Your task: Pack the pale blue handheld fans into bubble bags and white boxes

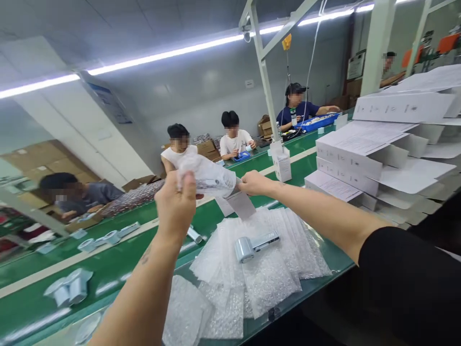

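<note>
My left hand is raised and grips one end of a clear plastic bag, which has a printed sheet or label inside. My right hand pinches the other end, with a white paper sheet hanging just below it. Under my hands, a chrome metal fitting with a short cylinder and flat arm lies on a spread of bubble-wrap bags. Neither hand touches the fitting.
A green conveyor belt runs past, carrying similar metal parts on the left. Stacked open white boxes rise at the right. Several co-workers sit along the belt, with cardboard cartons and a blue tray beyond.
</note>
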Tool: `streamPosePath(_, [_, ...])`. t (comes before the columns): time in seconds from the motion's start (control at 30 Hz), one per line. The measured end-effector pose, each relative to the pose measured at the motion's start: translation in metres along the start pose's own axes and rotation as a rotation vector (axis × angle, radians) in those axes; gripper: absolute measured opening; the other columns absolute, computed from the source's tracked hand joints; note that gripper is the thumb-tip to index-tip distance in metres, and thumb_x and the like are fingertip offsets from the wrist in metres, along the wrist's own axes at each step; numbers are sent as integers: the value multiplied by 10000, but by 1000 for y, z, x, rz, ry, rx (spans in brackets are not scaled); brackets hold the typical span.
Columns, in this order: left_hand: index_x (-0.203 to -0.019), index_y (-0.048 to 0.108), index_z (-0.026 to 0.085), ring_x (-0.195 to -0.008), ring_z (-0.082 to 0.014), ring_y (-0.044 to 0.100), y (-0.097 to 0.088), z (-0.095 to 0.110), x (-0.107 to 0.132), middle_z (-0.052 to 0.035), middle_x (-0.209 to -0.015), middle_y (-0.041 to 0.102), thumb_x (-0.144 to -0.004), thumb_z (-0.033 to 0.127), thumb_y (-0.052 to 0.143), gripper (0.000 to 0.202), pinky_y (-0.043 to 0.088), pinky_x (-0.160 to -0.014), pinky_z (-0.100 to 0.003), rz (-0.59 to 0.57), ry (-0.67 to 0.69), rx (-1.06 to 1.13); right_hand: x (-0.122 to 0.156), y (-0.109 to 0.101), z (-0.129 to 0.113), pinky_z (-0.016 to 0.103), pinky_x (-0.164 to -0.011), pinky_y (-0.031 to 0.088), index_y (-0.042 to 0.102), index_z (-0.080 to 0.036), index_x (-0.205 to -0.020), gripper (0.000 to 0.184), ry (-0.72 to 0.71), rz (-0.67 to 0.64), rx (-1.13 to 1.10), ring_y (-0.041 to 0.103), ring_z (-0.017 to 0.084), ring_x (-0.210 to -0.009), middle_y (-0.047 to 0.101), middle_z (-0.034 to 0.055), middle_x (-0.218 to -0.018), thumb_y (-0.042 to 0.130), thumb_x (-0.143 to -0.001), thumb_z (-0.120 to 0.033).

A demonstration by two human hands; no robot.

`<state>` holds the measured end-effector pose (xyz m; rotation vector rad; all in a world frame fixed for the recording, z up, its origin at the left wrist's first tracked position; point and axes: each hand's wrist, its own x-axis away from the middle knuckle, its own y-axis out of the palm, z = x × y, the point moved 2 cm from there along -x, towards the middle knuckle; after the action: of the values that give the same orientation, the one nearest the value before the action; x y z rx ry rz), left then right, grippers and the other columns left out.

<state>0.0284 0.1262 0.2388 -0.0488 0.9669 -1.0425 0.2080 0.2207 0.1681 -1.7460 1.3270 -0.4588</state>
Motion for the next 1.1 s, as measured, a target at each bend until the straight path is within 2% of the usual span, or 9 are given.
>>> streamPosePath(0.13, [-773, 551, 210, -505, -157, 569, 17, -13, -31, 5, -572, 528, -823, 359, 494, 167, 413, -492, -230, -316, 1, -395, -13, 39, 9, 270, -646, 428, 543, -160, -484, 372, 12, -57, -86, 630, 221, -660, 594, 96, -507, 506, -836, -274])
streamPosePath(0.27, [-849, 585, 211, -491, -159, 576, 46, -23, -61, -7, -644, 568, -794, 359, 512, 174, 422, -488, -238, -486, -34, -422, -23, 52, 26, 271, -622, 457, 547, -168, -622, 299, 46, -99, -241, 619, 191, -607, 624, 72, -629, 502, -858, -347])
streamPosePath(0.4, [-908, 616, 199, -519, -156, 572, 63, -40, -78, -20, -725, 584, -722, 324, 561, 231, 475, -464, -255, -406, -240, -223, -27, 51, 54, 243, -685, 480, 551, -188, -811, 243, 8, -160, -385, 613, 170, -804, 633, 39, -911, 652, -777, -406])
streamPosePath(0.53, [-891, 620, 176, -596, -156, 582, 69, -48, -85, -41, -773, 606, -688, 274, 607, 226, 530, -484, -262, -416, -329, -19, -33, 66, 79, 285, -811, 481, 487, -196, -1007, 674, -24, -250, -579, 577, 182, -941, 592, 30, -1016, 883, -474, -311])
streamPosePath(0.6, [-862, 613, 178, -572, -149, 579, 69, -43, -86, -33, -749, 592, -711, 287, 592, 187, 523, -471, -257, -399, -288, -41, -40, 76, 82, 310, -844, 479, 428, -198, -1090, 784, -39, -259, -696, 568, 184, -975, 571, 47, -1065, 885, -457, -274])
streamPosePath(0.73, [-781, 577, 193, -447, -134, 542, 69, -26, -87, 3, -631, 521, -766, 332, 548, 143, 408, -394, -218, -413, -65, -301, -55, 80, 71, 329, -905, 461, 421, -199, -1127, 759, -128, -156, -882, 546, 197, -1041, 550, 44, -1100, 850, -503, -236])
streamPosePath(0.83, [-807, 583, 194, -560, -161, 600, 69, -25, -93, -17, -712, 587, -769, 339, 557, 152, 432, -449, -220, -527, -81, -222, -64, 71, 55, 337, -953, 438, 411, -202, -1126, 784, -194, -27, -967, 526, 204, -1091, 527, 37, -1134, 862, -485, -230])
streamPosePath(0.93, [-881, 592, 186, -707, -199, 619, 59, -31, -104, -67, -879, 645, -801, 390, 518, 231, 487, -562, -271, -395, -202, -161, -70, 59, 36, 348, -980, 424, 394, -198, -1162, 809, -279, 60, -1009, 510, 209, -1135, 512, 51, -1180, 867, -510, -276])
streamPosePath(1.1, [-1077, 550, 206, -849, -242, 592, 21, -28, -105, -87, -960, 643, -851, 500, 447, 385, 467, -735, -346, -250, 58, -456, -65, 44, 4, 379, -963, 444, 276, -193, -1339, 954, -332, 50, -985, 549, 206, -1072, 534, 71, -1151, 840, -576, -290])
